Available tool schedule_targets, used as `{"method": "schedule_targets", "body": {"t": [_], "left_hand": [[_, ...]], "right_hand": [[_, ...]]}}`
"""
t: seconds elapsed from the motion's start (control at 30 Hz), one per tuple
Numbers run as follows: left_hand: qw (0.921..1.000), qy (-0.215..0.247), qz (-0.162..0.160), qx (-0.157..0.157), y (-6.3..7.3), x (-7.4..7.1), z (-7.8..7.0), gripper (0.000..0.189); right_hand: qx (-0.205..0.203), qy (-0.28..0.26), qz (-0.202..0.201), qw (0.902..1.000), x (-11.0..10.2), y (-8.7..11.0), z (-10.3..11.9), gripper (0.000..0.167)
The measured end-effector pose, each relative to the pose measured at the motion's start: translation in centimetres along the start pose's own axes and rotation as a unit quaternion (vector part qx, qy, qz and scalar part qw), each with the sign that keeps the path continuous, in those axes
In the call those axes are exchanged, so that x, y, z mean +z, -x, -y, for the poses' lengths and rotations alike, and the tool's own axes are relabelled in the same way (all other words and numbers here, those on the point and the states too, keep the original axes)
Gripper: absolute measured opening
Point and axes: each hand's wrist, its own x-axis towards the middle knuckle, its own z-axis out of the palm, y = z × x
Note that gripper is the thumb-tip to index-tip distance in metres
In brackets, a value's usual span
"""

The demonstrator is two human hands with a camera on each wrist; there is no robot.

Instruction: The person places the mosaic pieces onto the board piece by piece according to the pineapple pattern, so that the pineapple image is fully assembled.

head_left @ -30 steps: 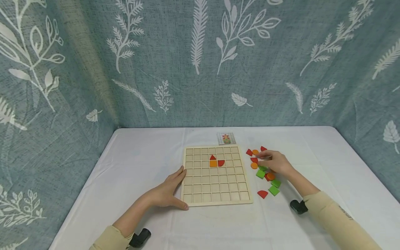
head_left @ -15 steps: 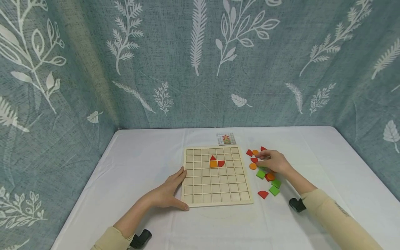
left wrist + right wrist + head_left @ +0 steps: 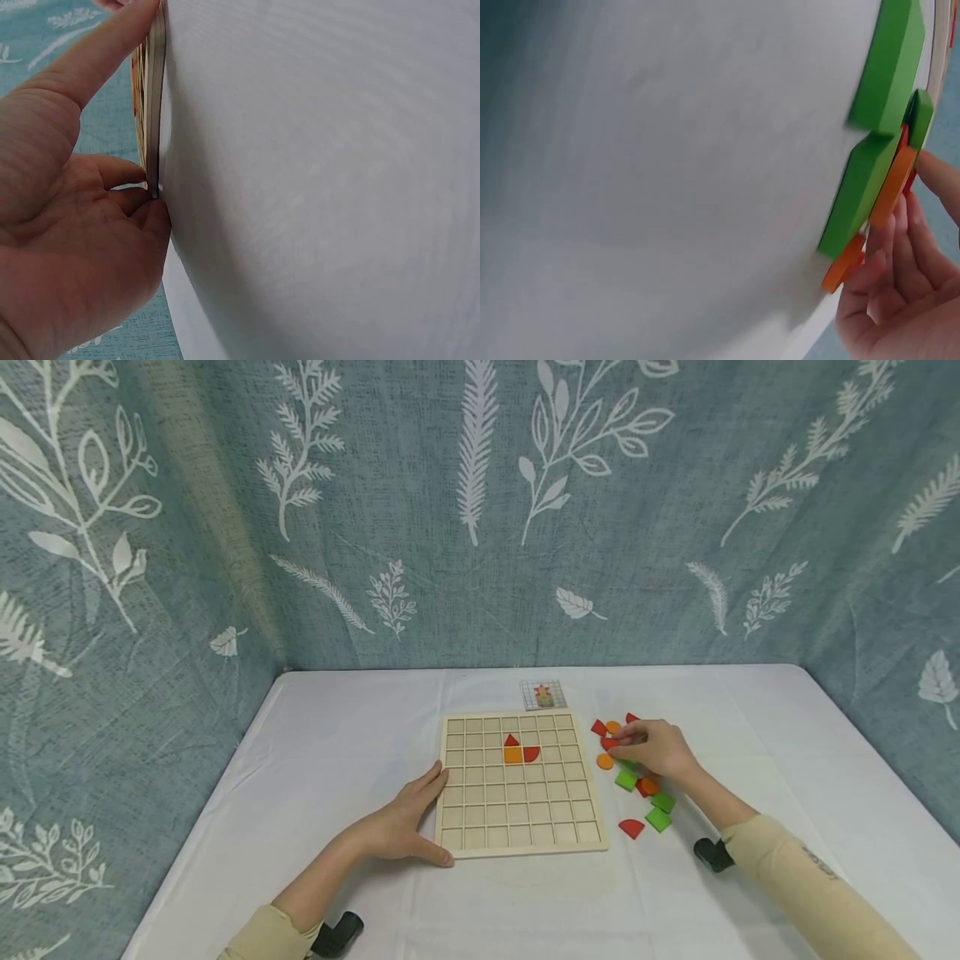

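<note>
A wooden grid board (image 3: 480,814) lies on the table in the head view, with a red triangle (image 3: 512,740), an orange square (image 3: 513,754) and a red quarter-circle (image 3: 531,753) in its cells. My left hand (image 3: 401,818) rests at the board's left edge, fingers and thumb spread; the left wrist view shows the board's edge (image 3: 156,105) against the hand. Among loose pieces to the board's right, my right hand (image 3: 660,749) has thumb and forefinger at another red quarter-circle (image 3: 609,743), seemingly pinching it. The palm hides some pieces.
A small pattern card (image 3: 543,694) lies behind the board. Near the right hand are an orange disc (image 3: 605,762), several green squares (image 3: 658,819) and a separate red quarter-circle (image 3: 632,828). A patterned curtain (image 3: 450,568) hangs behind the white table.
My right fingertips have shifted slightly left onto the red quarter-circle. The orange disc beside them has slid a little left and toward me. The left hand has stayed at the board.
</note>
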Motion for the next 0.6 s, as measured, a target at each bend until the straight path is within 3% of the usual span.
{"method": "schedule_targets", "body": {"t": [0.3,0.43,0.6], "left_hand": [[1.0000,-0.002,0.001,-0.002,0.0,-0.2,0.0,0.121],[1.0000,0.000,0.001,-0.002,0.0,-0.3,0.0,0.121],[1.0000,-0.002,0.003,-0.002,-0.1,-0.4,0.1,0.121]], "right_hand": [[-0.028,-0.033,-0.018,0.9989,0.9,0.2,0.9,0.040],[-0.054,-0.042,-0.008,0.9976,1.6,0.0,2.1,0.036],[-0.057,-0.061,0.015,0.9964,2.9,-0.1,3.8,0.034]]}}
